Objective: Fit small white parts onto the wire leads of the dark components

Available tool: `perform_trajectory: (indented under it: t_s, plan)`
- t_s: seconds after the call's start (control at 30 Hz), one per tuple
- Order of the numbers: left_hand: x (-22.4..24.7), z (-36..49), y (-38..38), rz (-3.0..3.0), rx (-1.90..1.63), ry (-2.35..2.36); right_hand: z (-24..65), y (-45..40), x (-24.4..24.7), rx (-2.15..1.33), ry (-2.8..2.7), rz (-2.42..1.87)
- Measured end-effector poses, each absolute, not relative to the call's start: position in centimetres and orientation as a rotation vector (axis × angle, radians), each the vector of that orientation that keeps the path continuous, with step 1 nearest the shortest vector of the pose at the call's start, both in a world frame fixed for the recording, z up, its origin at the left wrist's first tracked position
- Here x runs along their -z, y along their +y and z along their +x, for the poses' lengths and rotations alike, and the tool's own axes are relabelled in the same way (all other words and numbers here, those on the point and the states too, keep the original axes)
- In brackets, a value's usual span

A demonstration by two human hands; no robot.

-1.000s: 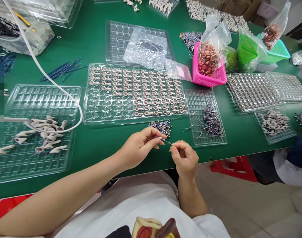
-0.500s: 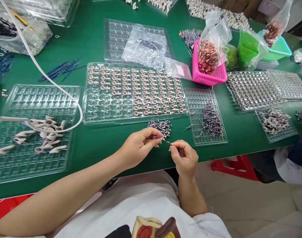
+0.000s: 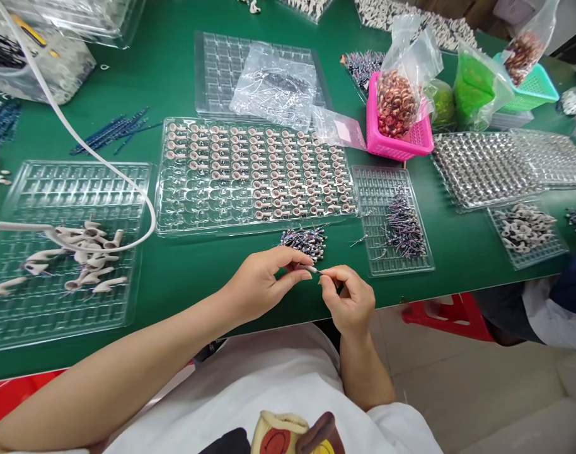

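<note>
My left hand [image 3: 264,284] is closed, pinching a small white stemmed part [image 3: 311,268] that looks like an earbud shell. My right hand [image 3: 349,299] pinches the short dark end of a thin strip at the tip of that part. Fingers hide most of both pieces. Just beyond my fingertips lies a pile of small dark wired parts [image 3: 303,243] with pale ends. A clear tray [image 3: 198,217] behind it carries rows of white earbud shells [image 3: 264,205], stems pointing right.
To the right, a clear tray [image 3: 401,268] bears more wired parts. A left tray [image 3: 46,315] holds loose white shells [image 3: 94,252] beneath a white cable [image 3: 149,202]. A pink basket [image 3: 396,148] contains bagged copper-coloured pieces. A person's clothed legs [image 3: 515,309] show at right.
Less of the dark strip shows between my hands, and more of the white part is visible. My right hand has shifted slightly left, closer to my left hand.
</note>
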State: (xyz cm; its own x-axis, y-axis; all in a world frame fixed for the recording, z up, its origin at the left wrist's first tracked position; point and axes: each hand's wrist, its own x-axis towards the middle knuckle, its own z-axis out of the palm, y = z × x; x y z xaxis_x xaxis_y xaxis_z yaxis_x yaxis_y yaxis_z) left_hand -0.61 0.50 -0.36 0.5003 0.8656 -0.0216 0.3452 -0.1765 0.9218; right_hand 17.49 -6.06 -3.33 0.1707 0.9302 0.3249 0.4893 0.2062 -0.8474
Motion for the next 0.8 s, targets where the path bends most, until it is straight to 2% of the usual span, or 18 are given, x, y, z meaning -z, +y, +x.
perform_trajectory:
  t_s: [0.43, 0.8]
  plan:
    - [0.95, -0.39, 0.29, 1.917, -0.756, 0.936, 17.47, -5.85, 3.29, -0.514, -1.54, -1.404]
    - [0.82, -0.35, 0.03, 1.792, -0.861, 0.811, 18.12, -6.39, 3.92, -0.675, -1.474, -1.198]
